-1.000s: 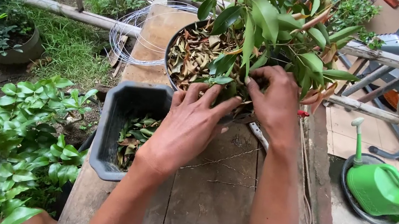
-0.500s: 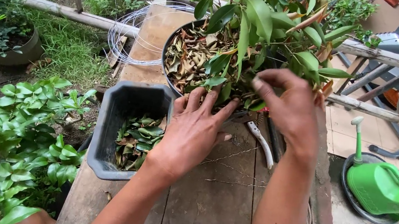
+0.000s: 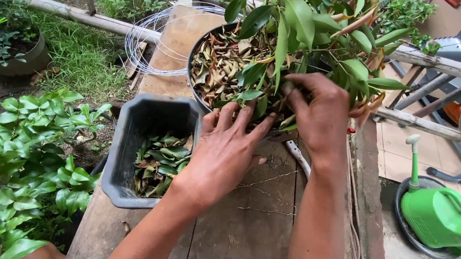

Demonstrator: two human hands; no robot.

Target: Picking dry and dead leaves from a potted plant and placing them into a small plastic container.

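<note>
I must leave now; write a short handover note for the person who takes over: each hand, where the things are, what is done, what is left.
Left hand: open, fingers spread on the near rim of the round pot.
Right hand: among the plant's lower stems; its grip is hidden.
Square grey pot: on the wooden bench, left of the hands.
Done: some leaves already lie in the grey pot.
Left: many dry leaves in the round pot.

Both hands, left hand (image 3: pixel 225 150) and right hand (image 3: pixel 320 116), at the leaf-filled plant pot (image 3: pixel 196 89) (fingers spread).
</note>
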